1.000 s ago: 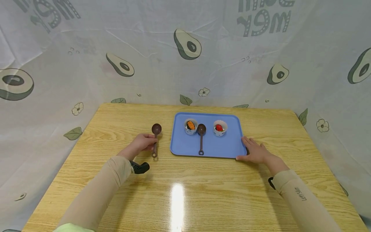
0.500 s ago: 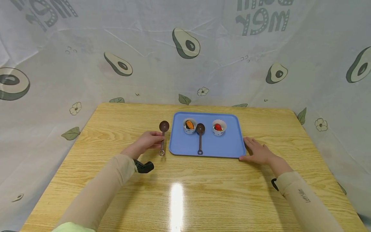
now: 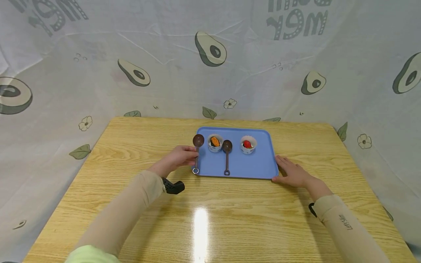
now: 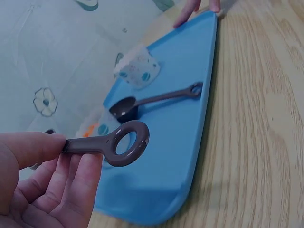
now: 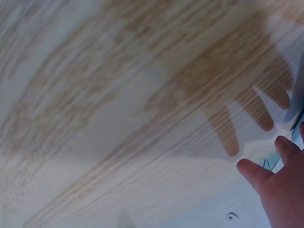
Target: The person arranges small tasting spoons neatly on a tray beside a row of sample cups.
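At twelve o'clock, behind everything, pale cloth [image 3: 177,104] printed with avocados and leaves spans from left to right beyond the wooden table [image 3: 230,212]. Reading across from the left, a beige sleeve [image 3: 115,208] leads to the left hand [image 3: 175,159], which sits just outside the blue tray [image 3: 253,166] at nine o'clock, a black strap piece [image 3: 174,187] at its wrist. Its grip pinches the handle of a brown spoon [image 3: 198,144], thumb over and fingers under in the left wrist view, with the ring end poking out past them. That spoon is above the tray's nine o'clock edge, bowl toward twelve and ring toward six. Next, at ten o'clock inside the tray, stands a small patterned cup [image 3: 215,149] with an orange piece [image 3: 215,141] in it. Close beside that cup, a second spoon [image 3: 227,157] lies on the tray, bowl toward twelve and ring toward six; whether its bowl touches the cup, I cannot tell. At two o'clock stands another cup [image 3: 247,150], holding a red piece [image 3: 247,144]. Last, at four o'clock, the right hand [image 3: 292,174] rests at the tray's near corner, its grip spread, with fingertips and thumb against the rim.
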Action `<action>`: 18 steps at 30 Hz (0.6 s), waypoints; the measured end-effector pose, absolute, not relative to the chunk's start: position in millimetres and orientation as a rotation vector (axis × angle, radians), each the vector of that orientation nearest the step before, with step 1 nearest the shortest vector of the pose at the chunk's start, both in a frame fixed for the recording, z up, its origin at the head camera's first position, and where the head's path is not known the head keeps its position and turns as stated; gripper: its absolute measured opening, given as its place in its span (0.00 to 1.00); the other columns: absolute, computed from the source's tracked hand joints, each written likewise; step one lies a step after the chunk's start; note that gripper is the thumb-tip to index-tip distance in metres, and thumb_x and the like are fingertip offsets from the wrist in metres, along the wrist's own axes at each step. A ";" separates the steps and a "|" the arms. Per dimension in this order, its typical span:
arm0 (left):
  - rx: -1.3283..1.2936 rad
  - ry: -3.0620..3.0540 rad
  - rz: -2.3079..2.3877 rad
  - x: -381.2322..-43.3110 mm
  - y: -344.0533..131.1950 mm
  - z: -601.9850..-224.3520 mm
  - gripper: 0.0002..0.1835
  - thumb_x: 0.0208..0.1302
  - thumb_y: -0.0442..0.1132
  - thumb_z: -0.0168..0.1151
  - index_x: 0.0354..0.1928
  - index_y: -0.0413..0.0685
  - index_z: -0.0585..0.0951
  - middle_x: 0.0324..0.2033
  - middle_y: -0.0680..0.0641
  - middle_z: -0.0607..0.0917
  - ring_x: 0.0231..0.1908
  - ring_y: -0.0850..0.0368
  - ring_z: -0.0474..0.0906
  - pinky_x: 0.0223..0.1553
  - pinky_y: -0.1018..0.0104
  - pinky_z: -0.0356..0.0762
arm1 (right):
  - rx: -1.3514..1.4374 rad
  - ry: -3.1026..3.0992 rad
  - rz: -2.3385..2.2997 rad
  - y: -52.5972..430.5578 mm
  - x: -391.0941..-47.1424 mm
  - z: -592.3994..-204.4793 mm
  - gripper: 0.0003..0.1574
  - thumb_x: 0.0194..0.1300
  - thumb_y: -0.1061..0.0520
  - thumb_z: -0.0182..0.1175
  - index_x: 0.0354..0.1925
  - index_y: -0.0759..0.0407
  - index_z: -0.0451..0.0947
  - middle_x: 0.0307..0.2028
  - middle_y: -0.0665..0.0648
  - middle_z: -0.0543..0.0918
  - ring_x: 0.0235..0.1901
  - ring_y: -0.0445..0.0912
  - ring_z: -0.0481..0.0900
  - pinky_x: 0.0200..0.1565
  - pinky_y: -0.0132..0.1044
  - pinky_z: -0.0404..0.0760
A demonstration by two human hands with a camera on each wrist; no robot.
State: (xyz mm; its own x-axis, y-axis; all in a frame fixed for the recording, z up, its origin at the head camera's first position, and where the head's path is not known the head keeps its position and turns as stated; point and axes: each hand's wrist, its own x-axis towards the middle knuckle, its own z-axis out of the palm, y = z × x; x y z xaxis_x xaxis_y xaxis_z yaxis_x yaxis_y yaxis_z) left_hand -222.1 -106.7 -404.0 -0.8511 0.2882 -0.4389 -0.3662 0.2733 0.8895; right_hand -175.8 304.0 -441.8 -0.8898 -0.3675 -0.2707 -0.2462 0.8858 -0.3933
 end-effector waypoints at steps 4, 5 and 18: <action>-0.082 2.008 1.624 -223.4 -96.6 -402.3 0.20 0.67 0.33 0.53 0.58 0.30 0.68 0.33 0.53 0.76 0.31 0.66 0.75 0.36 0.75 0.80 | -0.457 2.690 -0.527 303.2 -176.1 -441.0 0.57 0.62 0.37 0.57 0.72 0.66 0.43 0.71 0.70 0.47 0.69 0.68 0.43 0.60 0.74 0.45; -0.092 2.005 1.624 -223.7 -93.9 -401.6 0.20 0.67 0.33 0.53 0.58 0.31 0.69 0.33 0.53 0.76 0.30 0.66 0.75 0.35 0.76 0.80 | -0.453 2.683 -0.532 302.9 -176.3 -441.0 0.57 0.62 0.37 0.56 0.72 0.66 0.42 0.71 0.70 0.47 0.69 0.68 0.42 0.61 0.74 0.44; -0.085 1.953 1.651 -226.6 -63.7 -396.4 0.20 0.66 0.31 0.53 0.59 0.31 0.69 0.35 0.50 0.76 0.29 0.65 0.76 0.33 0.75 0.81 | -0.450 2.663 -0.541 302.8 -178.0 -440.8 0.57 0.62 0.37 0.57 0.72 0.67 0.43 0.71 0.71 0.46 0.69 0.68 0.41 0.61 0.74 0.43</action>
